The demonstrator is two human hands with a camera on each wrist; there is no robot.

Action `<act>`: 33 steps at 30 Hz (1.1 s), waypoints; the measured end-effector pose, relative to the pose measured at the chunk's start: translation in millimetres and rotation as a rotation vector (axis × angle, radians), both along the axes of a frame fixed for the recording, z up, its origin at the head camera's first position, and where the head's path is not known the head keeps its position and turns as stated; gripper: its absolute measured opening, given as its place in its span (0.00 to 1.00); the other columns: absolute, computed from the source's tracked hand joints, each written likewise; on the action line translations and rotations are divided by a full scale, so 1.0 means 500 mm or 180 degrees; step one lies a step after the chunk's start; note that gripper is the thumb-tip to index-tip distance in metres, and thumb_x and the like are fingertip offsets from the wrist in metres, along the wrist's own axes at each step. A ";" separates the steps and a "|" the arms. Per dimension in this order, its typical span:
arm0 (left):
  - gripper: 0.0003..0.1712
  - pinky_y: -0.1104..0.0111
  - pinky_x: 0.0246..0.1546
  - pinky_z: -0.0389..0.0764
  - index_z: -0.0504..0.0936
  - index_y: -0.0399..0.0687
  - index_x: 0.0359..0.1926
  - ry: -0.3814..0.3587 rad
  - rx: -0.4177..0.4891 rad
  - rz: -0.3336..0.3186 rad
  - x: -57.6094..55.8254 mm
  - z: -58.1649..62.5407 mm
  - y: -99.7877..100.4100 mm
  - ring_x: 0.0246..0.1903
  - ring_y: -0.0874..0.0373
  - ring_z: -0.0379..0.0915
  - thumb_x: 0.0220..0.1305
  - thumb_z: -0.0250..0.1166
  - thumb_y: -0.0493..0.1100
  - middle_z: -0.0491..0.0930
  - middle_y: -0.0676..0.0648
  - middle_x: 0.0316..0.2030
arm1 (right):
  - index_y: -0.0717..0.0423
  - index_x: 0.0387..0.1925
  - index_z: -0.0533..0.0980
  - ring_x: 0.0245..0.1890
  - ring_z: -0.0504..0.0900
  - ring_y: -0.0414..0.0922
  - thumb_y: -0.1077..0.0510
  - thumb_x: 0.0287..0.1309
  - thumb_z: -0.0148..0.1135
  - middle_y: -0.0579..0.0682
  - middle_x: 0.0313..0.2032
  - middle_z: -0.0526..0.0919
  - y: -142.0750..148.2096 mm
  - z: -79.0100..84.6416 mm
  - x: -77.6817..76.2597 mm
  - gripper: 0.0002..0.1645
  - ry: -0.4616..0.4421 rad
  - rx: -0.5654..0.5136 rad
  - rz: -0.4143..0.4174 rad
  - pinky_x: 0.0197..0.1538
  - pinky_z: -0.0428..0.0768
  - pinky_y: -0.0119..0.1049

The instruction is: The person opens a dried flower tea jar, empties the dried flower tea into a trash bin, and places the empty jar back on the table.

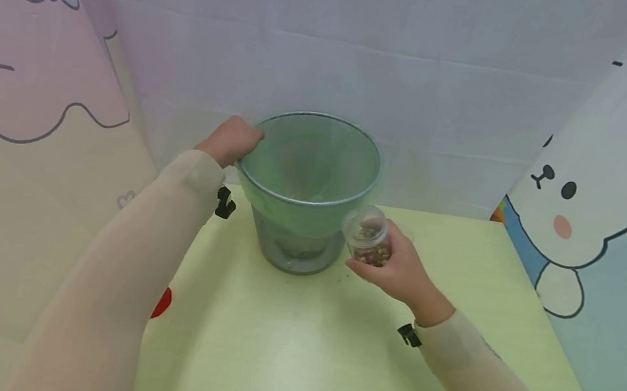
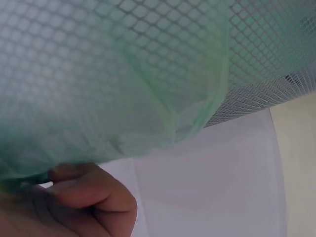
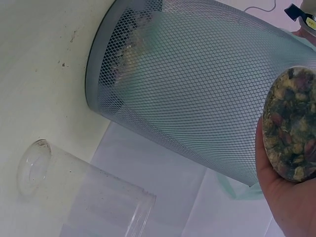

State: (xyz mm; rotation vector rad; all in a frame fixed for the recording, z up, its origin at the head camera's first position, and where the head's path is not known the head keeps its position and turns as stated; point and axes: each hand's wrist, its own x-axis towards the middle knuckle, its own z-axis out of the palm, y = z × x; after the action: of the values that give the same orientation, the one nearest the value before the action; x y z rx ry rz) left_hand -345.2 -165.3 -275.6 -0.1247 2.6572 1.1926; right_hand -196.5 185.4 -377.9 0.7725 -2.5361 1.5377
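A mesh wastebasket (image 1: 298,258) stands upright on the table, lined with a thin green bag (image 1: 306,217) folded over its rim. My left hand (image 1: 232,140) grips the rim and bag at the far left, its curled fingers (image 2: 84,190) showing below the bag in the left wrist view. To the right of the basket, my right hand (image 1: 400,263) holds a small clear jar (image 1: 372,255) of dried flowers and herbs. Through the jar's base, the dried flowers (image 3: 296,126) show yellow, green and reddish in the right wrist view.
An empty clear jar (image 3: 94,190) stands on the table beside the basket in the right wrist view. Dark crumbs (image 3: 63,64) lie on the pale yellow table (image 1: 288,344). Dried bits (image 3: 127,57) show through the basket's lower mesh. White cloth (image 1: 361,55) hangs behind.
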 end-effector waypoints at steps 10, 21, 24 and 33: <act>0.28 0.63 0.40 0.78 0.74 0.45 0.50 -0.0228 0.0572 -0.0211 0.011 0.008 -0.031 0.28 0.58 0.73 0.78 0.43 0.64 0.76 0.48 0.36 | 0.53 0.65 0.71 0.48 0.80 0.48 0.60 0.53 0.80 0.49 0.51 0.82 -0.003 -0.005 -0.001 0.40 -0.0005 0.0044 0.0017 0.51 0.79 0.52; 0.30 0.53 0.46 0.69 0.66 0.42 0.58 0.0745 -0.0211 0.0026 0.089 0.045 -0.043 0.49 0.46 0.65 0.74 0.45 0.63 0.69 0.41 0.51 | 0.52 0.64 0.71 0.47 0.80 0.48 0.59 0.54 0.79 0.50 0.51 0.81 -0.012 0.001 0.008 0.38 -0.0067 0.0014 0.0080 0.49 0.80 0.50; 0.28 0.55 0.43 0.69 0.68 0.42 0.55 0.1143 -0.0162 -0.0205 0.135 0.052 -0.024 0.44 0.47 0.67 0.75 0.47 0.62 0.70 0.41 0.46 | 0.51 0.64 0.71 0.46 0.80 0.49 0.59 0.55 0.79 0.50 0.50 0.81 -0.018 0.007 0.013 0.37 -0.0087 0.0011 0.0114 0.47 0.81 0.48; 0.20 0.58 0.38 0.72 0.77 0.43 0.51 0.2018 -0.0168 -0.1156 0.257 0.030 0.066 0.33 0.52 0.68 0.77 0.57 0.55 0.74 0.46 0.38 | 0.51 0.63 0.71 0.46 0.81 0.49 0.60 0.53 0.80 0.51 0.51 0.81 -0.036 0.020 0.024 0.37 -0.0071 -0.0059 0.0222 0.45 0.83 0.45</act>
State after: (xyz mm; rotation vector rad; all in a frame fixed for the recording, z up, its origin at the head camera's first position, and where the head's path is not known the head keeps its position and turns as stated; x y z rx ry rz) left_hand -216.8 -132.2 -260.8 0.8224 3.0271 1.1767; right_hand -184.7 167.5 -367.9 0.8551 -2.5325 1.5970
